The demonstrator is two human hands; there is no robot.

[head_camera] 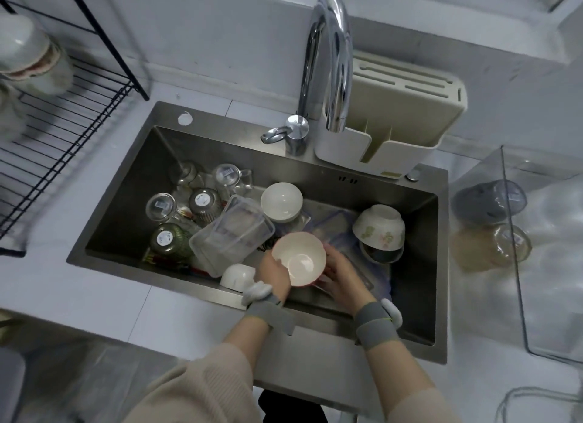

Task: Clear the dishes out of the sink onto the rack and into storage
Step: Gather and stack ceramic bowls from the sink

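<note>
A cream bowl with a pink outside (pixel 299 258) is held over the steel sink (pixel 126 201). My left hand (pixel 274 272) grips its left rim and my right hand (pixel 342 276) cups its right side. In the sink lie another white bowl (pixel 281 200), a flowered bowl (pixel 378 227) tipped over a dark one, a clear plastic box (pixel 232 233), a small white cup (pixel 238 276) and several upturned glasses (pixel 202 201). The black wire rack (pixel 63 132) stands at the left with stacked bowls (pixel 28 56) on it.
A chrome faucet (pixel 331 63) arches over the sink's back edge. A cream knife and utensil holder (pixel 397 119) stands behind it. At the right a clear storage box (pixel 549 265) holds glass bowls (pixel 492 220). White countertop surrounds the sink.
</note>
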